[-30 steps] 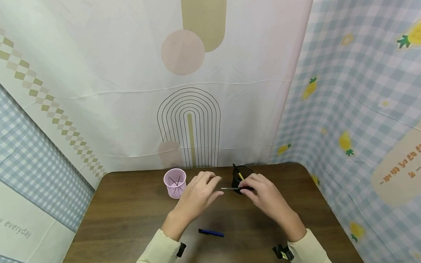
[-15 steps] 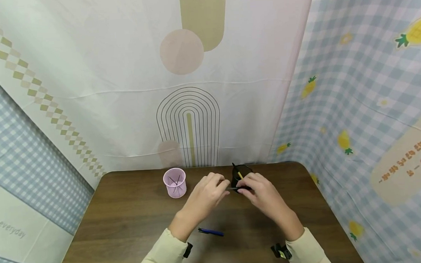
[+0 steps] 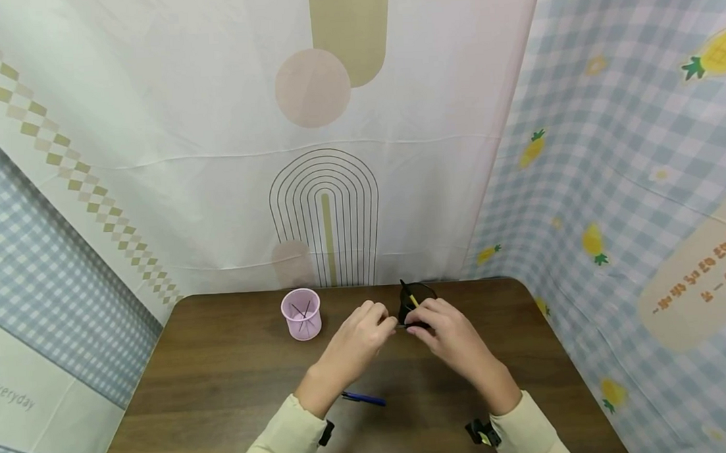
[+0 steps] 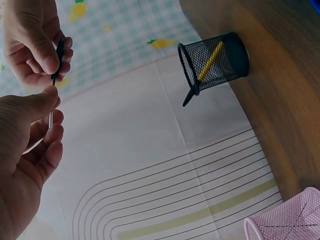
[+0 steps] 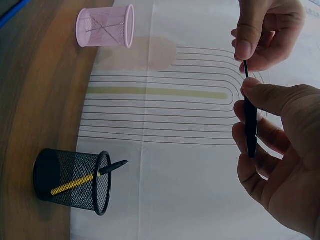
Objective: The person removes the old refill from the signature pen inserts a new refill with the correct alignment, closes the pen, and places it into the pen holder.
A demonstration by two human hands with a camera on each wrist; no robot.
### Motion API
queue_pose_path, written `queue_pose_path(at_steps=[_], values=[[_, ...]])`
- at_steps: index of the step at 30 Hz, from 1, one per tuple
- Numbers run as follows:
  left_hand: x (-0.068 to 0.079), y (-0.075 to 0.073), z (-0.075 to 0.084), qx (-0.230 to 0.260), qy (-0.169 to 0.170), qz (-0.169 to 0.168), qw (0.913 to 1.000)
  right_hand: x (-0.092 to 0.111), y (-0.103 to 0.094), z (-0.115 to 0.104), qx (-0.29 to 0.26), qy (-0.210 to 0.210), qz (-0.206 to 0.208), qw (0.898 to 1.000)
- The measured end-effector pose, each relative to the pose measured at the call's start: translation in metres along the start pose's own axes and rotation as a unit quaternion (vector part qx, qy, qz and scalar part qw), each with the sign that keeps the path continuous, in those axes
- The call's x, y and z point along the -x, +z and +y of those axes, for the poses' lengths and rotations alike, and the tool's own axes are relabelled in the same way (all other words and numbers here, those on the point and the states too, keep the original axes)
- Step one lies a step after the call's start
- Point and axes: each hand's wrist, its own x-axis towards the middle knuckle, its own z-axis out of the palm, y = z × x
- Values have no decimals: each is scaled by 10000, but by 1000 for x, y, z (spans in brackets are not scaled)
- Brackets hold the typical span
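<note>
In front of the black mesh cup, my two hands meet on a slim black pen-like barrel (image 5: 251, 125) from which a thin rod sticks out. My right hand (image 3: 455, 334) holds the barrel between thumb and curled fingers. My left hand (image 3: 356, 338) pinches the rod; its pale, shiny end (image 4: 50, 120) shows below the left thumb in the left wrist view. The black mesh cup (image 5: 70, 175) holds a yellow and black pen (image 5: 82, 183), tilted against the rim. On the table nearer the body lies a blue pen (image 3: 364, 399).
A pink mesh cup (image 3: 302, 317) stands left of the hands near the back edge of the brown wooden table (image 3: 223, 374). Behind the table hangs a patterned white cloth (image 3: 216, 212), with a blue checked cloth (image 3: 580, 176) along the right side.
My left hand has moved right, and its fingers have closed on the thin rod. My right hand has stayed nearly in place with the black barrel.
</note>
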Motion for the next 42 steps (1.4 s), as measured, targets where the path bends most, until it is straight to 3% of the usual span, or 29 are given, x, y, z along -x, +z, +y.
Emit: queue_pose_path(at_steps=[14,42], values=[[-1,-1,4,-283,149,-186,9993,0,0,0,78,19,-52,10000],[6,-4,1,-105,-108,-63,9999,-1,2,1,117,-184,148,9997]])
